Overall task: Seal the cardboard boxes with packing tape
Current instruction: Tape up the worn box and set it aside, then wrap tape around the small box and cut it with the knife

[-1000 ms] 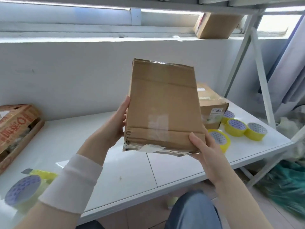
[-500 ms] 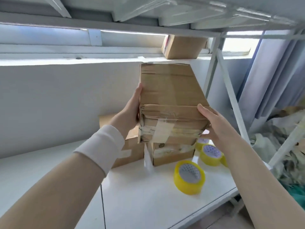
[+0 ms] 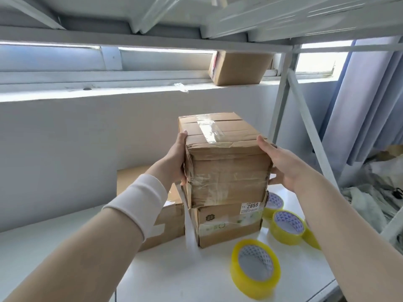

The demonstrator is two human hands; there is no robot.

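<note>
Since the earlier frame the taped box (image 3: 226, 168) has come down onto the labelled box (image 3: 226, 223), taped top now upward; in the head view the left hand (image 3: 175, 162) grips its left side, the right hand (image 3: 281, 164) its right, thumbs on the top edge; both boxes stand on the worktop (image 3: 185, 277); a yellow tape roll (image 3: 255, 269) lies in front of them.

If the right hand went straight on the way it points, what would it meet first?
The right hand holds the side of the top box; sliding along it, it would likely reach the white wall, depth unclear.
</note>
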